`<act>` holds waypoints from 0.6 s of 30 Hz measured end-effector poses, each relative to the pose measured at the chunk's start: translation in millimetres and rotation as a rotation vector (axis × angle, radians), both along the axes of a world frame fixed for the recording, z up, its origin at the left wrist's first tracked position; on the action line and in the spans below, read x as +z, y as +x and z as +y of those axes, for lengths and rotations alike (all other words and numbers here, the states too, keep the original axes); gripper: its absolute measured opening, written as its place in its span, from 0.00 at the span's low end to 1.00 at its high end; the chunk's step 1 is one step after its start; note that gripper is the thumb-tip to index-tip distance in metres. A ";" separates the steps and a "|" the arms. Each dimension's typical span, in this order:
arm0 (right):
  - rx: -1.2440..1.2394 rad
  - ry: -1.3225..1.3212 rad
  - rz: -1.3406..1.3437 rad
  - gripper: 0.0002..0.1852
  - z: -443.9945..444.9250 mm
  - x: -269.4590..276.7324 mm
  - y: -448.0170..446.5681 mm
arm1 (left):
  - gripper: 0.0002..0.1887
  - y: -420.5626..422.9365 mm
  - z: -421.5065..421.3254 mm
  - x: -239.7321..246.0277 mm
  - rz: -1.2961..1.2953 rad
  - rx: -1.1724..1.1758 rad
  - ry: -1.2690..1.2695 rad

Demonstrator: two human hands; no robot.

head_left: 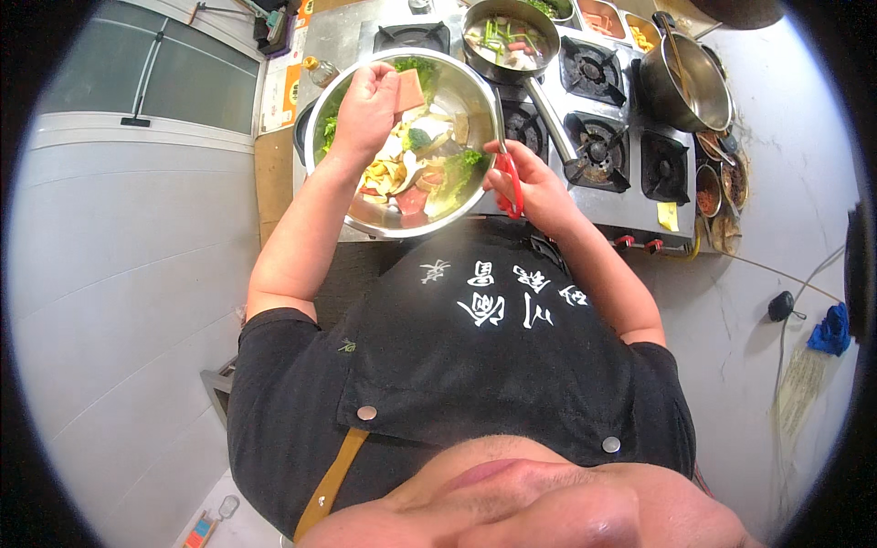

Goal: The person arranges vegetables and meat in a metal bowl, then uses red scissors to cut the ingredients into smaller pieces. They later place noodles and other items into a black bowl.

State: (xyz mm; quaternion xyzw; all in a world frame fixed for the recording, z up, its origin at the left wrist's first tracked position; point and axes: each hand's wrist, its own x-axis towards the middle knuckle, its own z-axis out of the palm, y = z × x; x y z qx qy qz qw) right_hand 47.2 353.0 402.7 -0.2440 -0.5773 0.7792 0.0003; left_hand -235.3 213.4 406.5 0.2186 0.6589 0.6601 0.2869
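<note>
My left hand (370, 109) pinches a flat pink slice of luncheon meat (410, 92) above a wide stainless steel bowl (483, 113). In the bowl lie lettuce leaves (458, 179), a broccoli floret (416, 139), pale yellow strips (385, 175) and more pink meat slices (412, 201). At the bowl's right rim my right hand (531, 185) holds scissors with red handles (508, 183), their blades pointing away from me. Whether the blades are apart cannot be told.
Behind and right of the bowl, a long-handled pan (510, 68) with food and liquid sits on the gas stove (634, 195). A deep steel pot (709, 99) stands at the right. Ingredient trays (603, 8) line the back. A small bottle (320, 71) is left of the bowl.
</note>
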 end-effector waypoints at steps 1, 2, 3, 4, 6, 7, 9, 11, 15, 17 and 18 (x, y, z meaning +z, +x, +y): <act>0.013 -0.003 -0.003 0.26 -2.4 7.1 -5.2 | 0.10 8.1 4.4 4.5 -0.009 -0.001 0.065; 0.024 -0.004 -0.004 0.26 -3.7 13.1 -10.8 | 0.09 13.7 11.1 8.7 0.051 0.011 0.028; 0.040 -0.019 -0.010 0.26 -5.9 17.2 -17.9 | 0.09 19.4 17.7 11.6 0.121 0.003 0.036; 0.049 -0.008 0.063 0.26 -8.5 20.8 -21.8 | 0.09 25.0 23.4 13.0 0.190 -0.006 0.042; 0.047 0.032 0.104 0.27 -12.3 23.5 -31.2 | 0.09 32.3 40.2 12.1 0.375 -0.003 0.052; 0.070 -0.038 0.108 0.30 -11.2 23.9 -34.0 | 0.09 36.0 49.1 9.9 0.447 -0.003 0.080; 0.015 0.023 0.068 0.30 -8.9 22.8 -42.7 | 0.10 38.7 58.4 7.3 0.371 -0.036 0.016; -0.025 0.044 0.104 0.28 -5.0 20.4 -51.2 | 0.11 41.4 69.8 4.6 0.620 0.023 -0.009; -0.149 -0.027 0.138 0.18 8.4 13.6 -65.5 | 0.11 44.2 86.5 2.4 0.655 0.003 -0.126; -0.057 -0.034 0.106 0.26 19.9 9.8 -66.7 | 0.12 43.0 94.3 -0.2 0.696 0.012 -0.167; -0.028 -0.034 0.097 0.30 26.1 7.8 -67.3 | 0.13 41.7 97.9 -2.8 0.717 0.022 -0.173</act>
